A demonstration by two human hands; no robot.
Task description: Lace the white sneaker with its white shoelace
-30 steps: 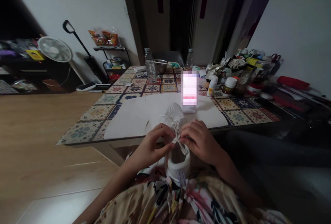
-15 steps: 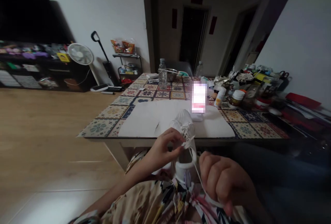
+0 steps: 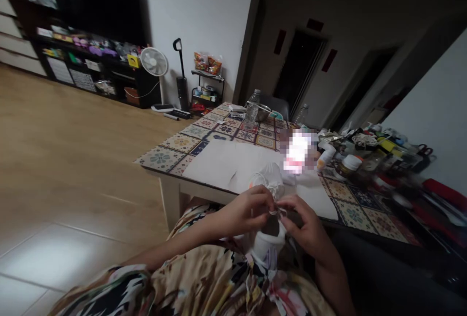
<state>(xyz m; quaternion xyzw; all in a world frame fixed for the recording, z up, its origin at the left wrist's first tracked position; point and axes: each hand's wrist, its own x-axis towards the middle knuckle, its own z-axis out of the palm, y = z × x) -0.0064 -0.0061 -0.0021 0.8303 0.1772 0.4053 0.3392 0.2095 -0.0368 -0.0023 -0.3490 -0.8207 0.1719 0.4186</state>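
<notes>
A white lace-up shoe (image 3: 270, 243) rests against my lap, heel toward me, its toe reaching over the table edge. White shoelaces (image 3: 274, 190) run across its front. My left hand (image 3: 251, 211) is at the top of the lacing, with thumb and fingers pinched on the lace. Close against it, my right hand (image 3: 301, 221) pinches lace at the shoe's collar from the other side. The fingertips of both hands nearly meet over the tongue, and they partly hide the lace between them.
White paper (image 3: 215, 160) covers the near part of the patterned table (image 3: 164, 158). A lit phone (image 3: 298, 153) stands beyond the shoe. Bottles and jars (image 3: 348, 165) crowd the right side. A clear water bottle (image 3: 252, 107) stands near a metal bowl (image 3: 263, 113).
My right hand, which was drawn back at the lower right with a lace stretched from it, has come in to the shoe beside my left hand. The view has turned left and tilted.
</notes>
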